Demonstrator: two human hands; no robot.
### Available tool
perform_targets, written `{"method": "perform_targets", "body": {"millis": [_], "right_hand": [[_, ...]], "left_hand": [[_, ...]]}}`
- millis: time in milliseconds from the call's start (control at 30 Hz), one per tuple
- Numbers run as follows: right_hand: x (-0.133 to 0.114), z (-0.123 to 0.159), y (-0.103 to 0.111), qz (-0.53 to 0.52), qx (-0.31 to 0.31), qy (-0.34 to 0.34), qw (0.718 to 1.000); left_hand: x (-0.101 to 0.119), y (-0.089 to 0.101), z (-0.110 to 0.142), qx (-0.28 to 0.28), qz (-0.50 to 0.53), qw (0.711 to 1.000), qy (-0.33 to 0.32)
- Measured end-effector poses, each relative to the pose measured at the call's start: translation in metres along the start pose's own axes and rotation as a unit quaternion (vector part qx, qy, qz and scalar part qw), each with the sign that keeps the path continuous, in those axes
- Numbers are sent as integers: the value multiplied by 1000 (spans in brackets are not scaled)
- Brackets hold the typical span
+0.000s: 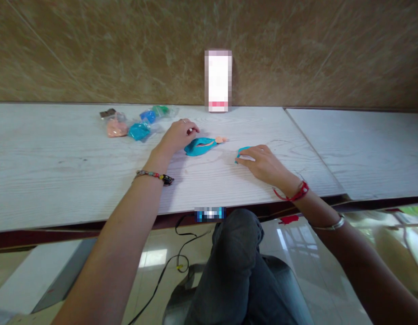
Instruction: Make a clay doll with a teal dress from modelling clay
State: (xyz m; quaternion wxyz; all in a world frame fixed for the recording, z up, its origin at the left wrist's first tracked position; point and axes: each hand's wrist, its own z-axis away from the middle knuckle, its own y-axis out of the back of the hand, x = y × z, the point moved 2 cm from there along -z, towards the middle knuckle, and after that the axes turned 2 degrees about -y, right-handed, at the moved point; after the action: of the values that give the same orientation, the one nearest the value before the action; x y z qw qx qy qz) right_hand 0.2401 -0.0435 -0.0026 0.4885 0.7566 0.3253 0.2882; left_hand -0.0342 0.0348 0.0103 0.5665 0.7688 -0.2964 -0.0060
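blue strip (243, 149) and form (199, 147) look soft: apply light pressure, handle the strip without flattening it, and steady the form by its edge. the form lies mid-frame, just below the left hand's (178, 136) loosely curled, empty fingers. right of centre, the strip sits at the right hand's (263, 163) thumb and forefinger; pinch firmness cannot be told.

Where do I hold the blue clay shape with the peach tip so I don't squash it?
I'd pinch the clay shape by its wide blue end, coming from the left, where the left hand is close. That end is broad; the other narrows to a small peach tip that might bend. It lies flat, so go in low and gently.
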Motion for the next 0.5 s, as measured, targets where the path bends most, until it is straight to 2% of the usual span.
{"method": "perform_targets", "body": {"millis": [133,333,500], "right_hand": [[2,-1,-5,-28,-7,-8,1000],[8,-2,-11,-134,-8,-28,990],[7,-2,-9,-139,1,-66,988]], "left_hand": [[1,0,0,-9,-5,1000,6],[1,0,0,-4,-9,1000,8],[0,0,0,3,-4,1000,-5]]}}
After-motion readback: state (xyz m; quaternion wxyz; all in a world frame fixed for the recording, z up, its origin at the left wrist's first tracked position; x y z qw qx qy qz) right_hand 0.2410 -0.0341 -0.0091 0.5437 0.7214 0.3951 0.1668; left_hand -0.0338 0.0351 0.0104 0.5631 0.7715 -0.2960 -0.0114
